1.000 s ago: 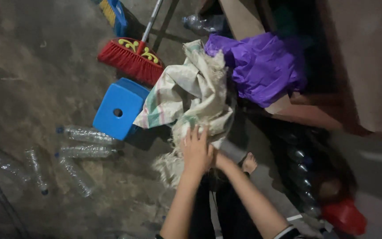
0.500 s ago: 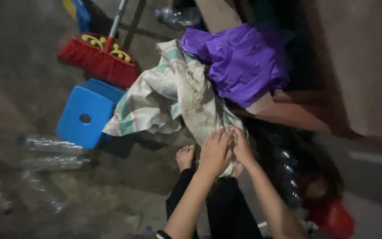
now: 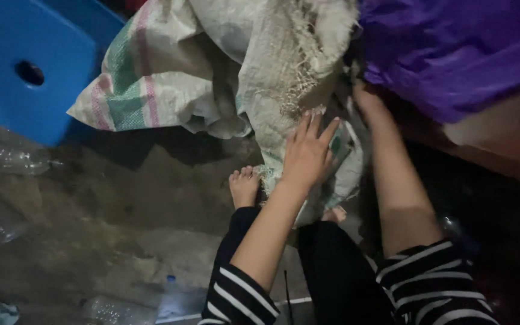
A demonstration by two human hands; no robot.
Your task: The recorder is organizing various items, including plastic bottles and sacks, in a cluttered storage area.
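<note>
Left hand (image 3: 308, 153) spread flat on woven sack (image 3: 242, 66) draped above bare feet (image 3: 245, 186); right hand (image 3: 365, 99) grip hidden, cannot tell; I judge frayed edge may snag fingers.

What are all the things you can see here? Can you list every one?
woven sack: one, whitish with green and pink stripes, frayed edge, heaped in the upper middle and hanging down to the feet
plastic stool: one, blue with a round hole, upper left
plastic sheet or bag: one, purple, crumpled, upper right
plastic bottles: at least three, clear, lying on the concrete floor at the left and bottom left
bare feet: two, by the sack's lower end
left hand: fingers spread, flat on the sack
right hand: reaching under the sack's edge beside the purple plastic, fingers hidden
sleeves: two, black with white stripes, bottom
</note>
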